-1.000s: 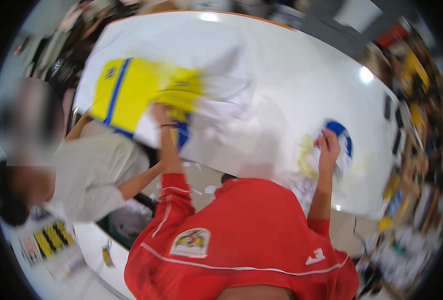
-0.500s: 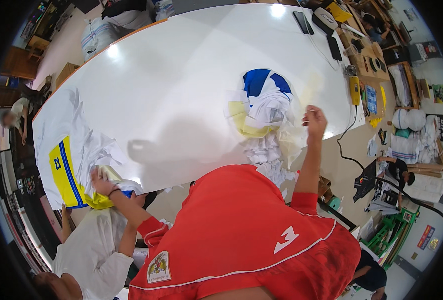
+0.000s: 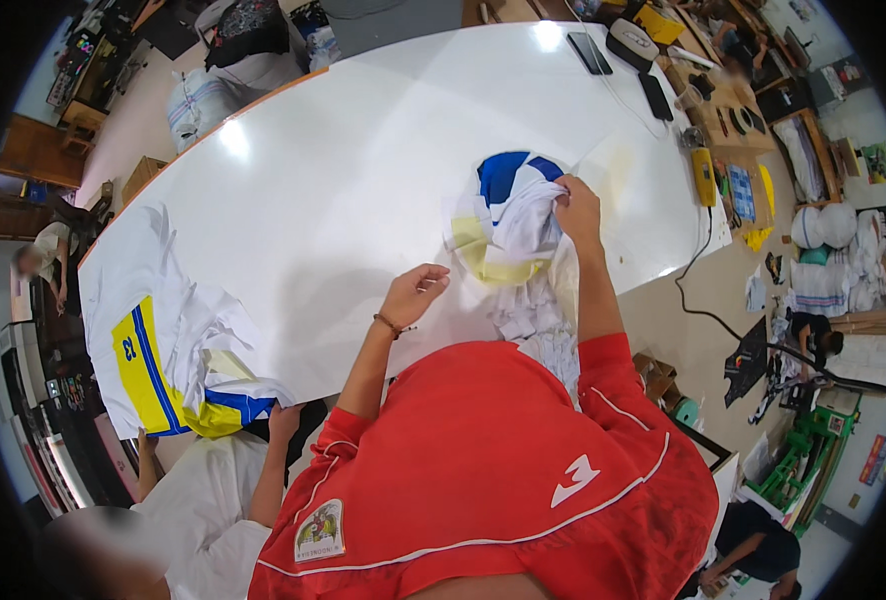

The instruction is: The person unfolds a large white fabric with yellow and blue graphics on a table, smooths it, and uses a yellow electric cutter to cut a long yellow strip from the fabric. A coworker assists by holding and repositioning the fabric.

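Note:
My right hand (image 3: 578, 208) pinches the edge of a white fabric piece (image 3: 531, 212) at the right of a loose pile. Blue panels (image 3: 506, 178) lie at the pile's far side, and pale yellow pieces (image 3: 503, 268) at its near side. My left hand (image 3: 416, 297) hovers over the table in front of me, fingers loosely bent and apart, holding nothing. At the far left lies a yellow, blue and white jersey fabric (image 3: 143, 360). A co-worker's hands (image 3: 283, 425) hold its near edge.
The white table (image 3: 333, 190) carries phones (image 3: 589, 53), a case (image 3: 631, 43) and a cable at its far right. A yellow tool (image 3: 703, 177) with a black cord sits at the right edge. White scraps (image 3: 538, 320) hang over the near edge. A co-worker in white (image 3: 198, 480) is close on my left.
My left hand has left the yellow and blue fabric and moved right, toward the middle. My right hand has moved left onto the pile and taken hold of white fabric.

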`<move>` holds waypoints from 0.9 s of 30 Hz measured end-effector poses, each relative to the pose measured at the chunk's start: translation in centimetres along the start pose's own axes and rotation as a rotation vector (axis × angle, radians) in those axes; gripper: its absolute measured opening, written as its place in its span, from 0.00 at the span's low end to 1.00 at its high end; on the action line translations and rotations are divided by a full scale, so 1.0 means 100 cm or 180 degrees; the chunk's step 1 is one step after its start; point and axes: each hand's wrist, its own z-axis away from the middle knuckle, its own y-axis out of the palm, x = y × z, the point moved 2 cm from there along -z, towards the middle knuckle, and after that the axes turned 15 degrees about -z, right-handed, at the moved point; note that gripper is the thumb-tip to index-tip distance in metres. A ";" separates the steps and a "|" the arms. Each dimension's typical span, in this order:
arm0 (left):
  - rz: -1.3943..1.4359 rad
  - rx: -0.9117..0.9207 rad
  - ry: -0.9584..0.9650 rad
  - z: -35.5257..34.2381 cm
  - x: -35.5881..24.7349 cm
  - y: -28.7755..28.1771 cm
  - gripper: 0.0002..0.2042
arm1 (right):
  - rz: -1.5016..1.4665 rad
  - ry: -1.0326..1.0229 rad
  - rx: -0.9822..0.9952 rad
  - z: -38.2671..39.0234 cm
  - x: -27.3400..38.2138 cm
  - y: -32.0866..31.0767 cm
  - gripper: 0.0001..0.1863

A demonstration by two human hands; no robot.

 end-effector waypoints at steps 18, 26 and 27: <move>-0.0433 -0.1061 0.1481 -0.077 -0.184 -0.044 0.33 | -0.1710 -0.2162 -0.0640 -0.104 0.246 -0.125 0.22; 0.0449 -0.0326 0.1085 -0.070 -0.227 -0.109 0.13 | -0.1456 -0.2849 -0.1199 -0.129 0.291 -0.164 0.18; 0.0241 -0.0296 0.1344 -0.065 -0.233 -0.102 0.17 | -0.1469 -0.2875 -0.1210 -0.131 0.298 -0.168 0.16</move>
